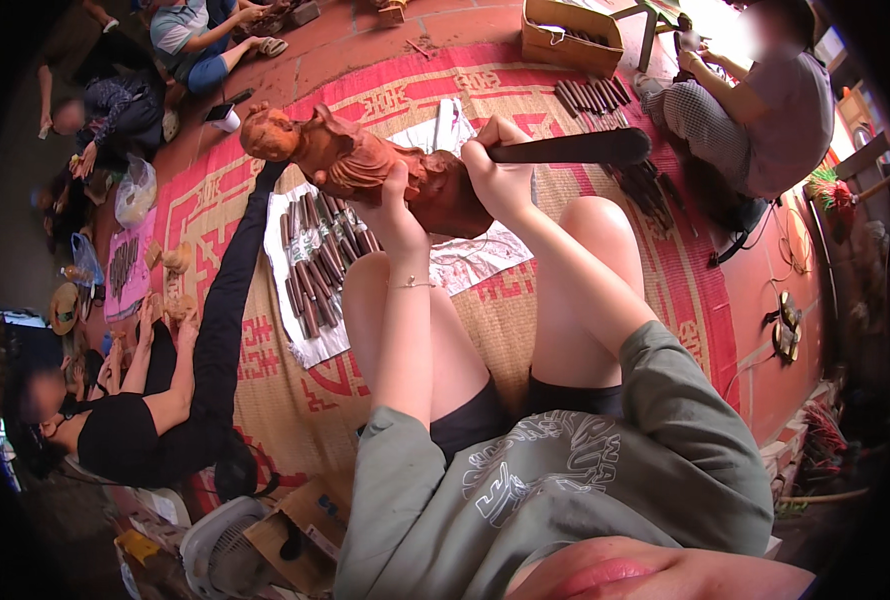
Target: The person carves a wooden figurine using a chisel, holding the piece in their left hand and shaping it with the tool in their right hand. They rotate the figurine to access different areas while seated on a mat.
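In the head view, the reddish-brown carved wooden figure with a rounded head and draped folds [350, 158] lies tilted across the upper middle of the frame, raised over your knees, its head toward the upper left and its darker, broad base toward the centre. Your left hand [397, 218] grasps it from below near the base, thumb up against the carved folds; your right hand [502, 172] is closed around the long, dark, rounded tool handle [575, 149] beside the base, though you cannot tell where the tool's tip rests. The figure looks like solid wood, so expect it stiff and fairly heavy, probably not slippery, since the deep folds give your fingers purchase. The thick base seems the safest place to hold; the neck and the thin raised edges of the drapery are likelier to chip, so keep pressure off them. Its surface looks matte and warm orange-red on the head and shoulders, deepening to brown in the shadowed hollows and base.
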Motion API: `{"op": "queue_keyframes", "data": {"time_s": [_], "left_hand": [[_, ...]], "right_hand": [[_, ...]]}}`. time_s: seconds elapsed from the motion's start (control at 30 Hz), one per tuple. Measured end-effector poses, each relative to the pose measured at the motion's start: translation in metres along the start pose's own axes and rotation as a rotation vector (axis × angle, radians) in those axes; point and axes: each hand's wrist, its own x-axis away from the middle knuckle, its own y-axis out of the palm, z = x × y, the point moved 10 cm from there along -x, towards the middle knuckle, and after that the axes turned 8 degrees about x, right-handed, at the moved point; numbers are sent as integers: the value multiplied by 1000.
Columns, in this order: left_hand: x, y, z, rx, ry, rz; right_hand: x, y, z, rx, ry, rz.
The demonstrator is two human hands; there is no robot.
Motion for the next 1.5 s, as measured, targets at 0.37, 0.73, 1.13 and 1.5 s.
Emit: {"op": "queue_keyframes", "data": {"time_s": [0.37, 0.73, 1.13, 1.5], "left_hand": [[-11, -20, -16, 156, -147, -20], [2, 3, 1, -51, -36, -49], [3, 5, 0, -66, -24, -84], [6, 13, 7, -104, 26, -105]], "right_hand": [[-7, 29, -15, -305, 138, -346], [-4, 34, -10, -236, 37, -260], [-2, 27, -12, -275, 4, -179], [1, 17, -19, -279, -51, -100]]}}
